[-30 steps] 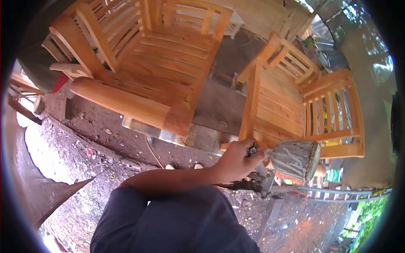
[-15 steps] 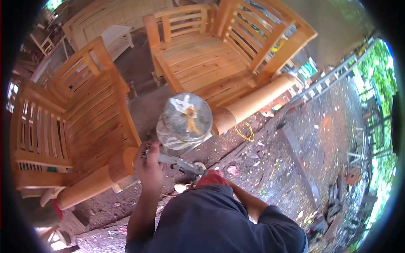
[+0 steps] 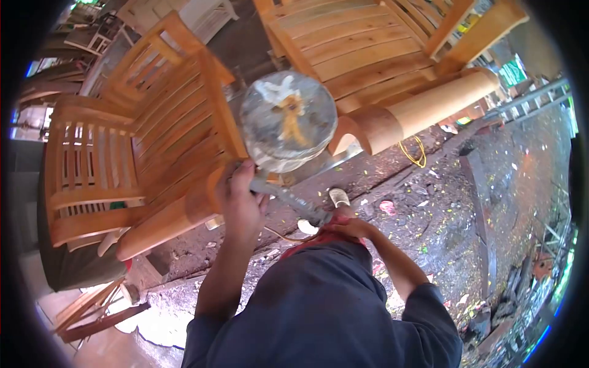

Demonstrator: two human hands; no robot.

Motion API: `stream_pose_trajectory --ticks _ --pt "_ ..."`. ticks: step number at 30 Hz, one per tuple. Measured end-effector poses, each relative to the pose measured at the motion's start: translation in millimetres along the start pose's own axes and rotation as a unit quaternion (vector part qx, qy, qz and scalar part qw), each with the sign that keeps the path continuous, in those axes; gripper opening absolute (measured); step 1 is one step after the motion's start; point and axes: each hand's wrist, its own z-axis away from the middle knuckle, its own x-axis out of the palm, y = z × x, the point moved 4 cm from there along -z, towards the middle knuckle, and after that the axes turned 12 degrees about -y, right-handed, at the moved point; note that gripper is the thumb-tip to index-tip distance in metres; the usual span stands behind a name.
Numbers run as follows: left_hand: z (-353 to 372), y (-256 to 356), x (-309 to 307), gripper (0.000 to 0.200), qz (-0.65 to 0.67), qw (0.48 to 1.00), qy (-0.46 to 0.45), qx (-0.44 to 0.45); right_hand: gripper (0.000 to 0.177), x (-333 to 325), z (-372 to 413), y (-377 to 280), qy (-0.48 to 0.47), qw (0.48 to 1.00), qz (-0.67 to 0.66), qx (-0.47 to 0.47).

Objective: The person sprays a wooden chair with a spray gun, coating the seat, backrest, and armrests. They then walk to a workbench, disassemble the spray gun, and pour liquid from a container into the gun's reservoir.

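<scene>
My left hand (image 3: 243, 199) is closed round one end of a grey metal tool (image 3: 291, 199), close to the rounded wooden front of the left bench. The tool slants down to the right toward my body. At its other end is my right hand (image 3: 351, 226), by the red cloth (image 3: 307, 243) at my waist; its fingers are partly hidden, and what they hold cannot be made out. A round container with a stained grey lid (image 3: 288, 116) stands just above my left hand, between two wooden benches.
A slatted wooden bench (image 3: 178, 122) is at the left and another (image 3: 368, 49) at the upper right. A yellow cord (image 3: 419, 153) lies on the littered ground. Farther right are a long beam (image 3: 481, 214) and a ladder (image 3: 531, 105).
The view has shifted, so the benches and ground appear elsewhere in the frame. My left hand still holds the tool. My right hand shows more clearly near my waist.
</scene>
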Motion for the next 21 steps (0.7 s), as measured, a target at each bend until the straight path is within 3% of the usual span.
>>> stream_pose_trajectory --ticks 1,3,4,6,9,10,12,13,15,18,19,21 --pt "0.3 1.2 0.3 0.019 -0.005 1.000 0.000 0.000 0.054 -11.5 5.9 -3.2 0.016 0.989 0.057 -0.133" --pt "1.3 3.6 1.8 0.020 -0.009 1.000 0.001 -0.001 0.048 -38.6 30.0 -6.9 -0.007 0.970 -0.140 -0.197" --pt "2.8 3.4 0.7 0.020 -0.012 1.000 0.006 -0.007 0.047 -46.7 50.0 -19.0 -0.036 0.933 -0.271 -0.235" --pt "5.2 4.6 -1.7 0.022 -0.015 1.000 0.018 -0.016 0.043 -63.8 116.7 -84.5 0.111 0.919 -0.153 -0.345" --pt "12.1 5.6 6.6 0.023 0.021 0.999 0.024 -0.022 0.061 -48.1 178.0 -169.8 0.209 0.850 -0.044 -0.482" --pt "14.3 8.2 8.9 0.026 0.026 0.999 0.028 -0.019 0.063 -43.5 177.9 -181.4 0.217 0.840 -0.041 -0.496" --pt "21.1 19.8 16.8 0.022 -0.081 0.996 0.027 -0.034 0.062 -26.7 163.4 -192.5 0.219 0.836 -0.064 -0.499" --pt "20.6 18.5 16.7 0.024 -0.117 0.993 0.003 0.005 0.049 -15.6 151.6 -189.0 0.251 0.806 -0.147 -0.515" --pt "21.2 25.3 18.1 0.028 -0.135 0.990 -0.026 0.043 0.041 -2.4 146.0 -191.6 0.284 0.770 -0.216 -0.529" --pt "20.2 23.6 22.8 0.030 -0.124 0.989 -0.026 0.070 0.046 3.8 133.4 -175.3 0.251 0.736 -0.296 -0.555" --pt "18.1 26.5 21.5 0.031 -0.131 0.988 -0.023 0.080 0.049 -1.5 137.5 -177.6 0.249 0.763 -0.263 -0.535" --pt "22.5 50.3 23.4 0.030 -0.233 0.963 -0.018 0.131 0.052 -5.1 156.5 -194.8 0.299 0.751 -0.287 -0.514"
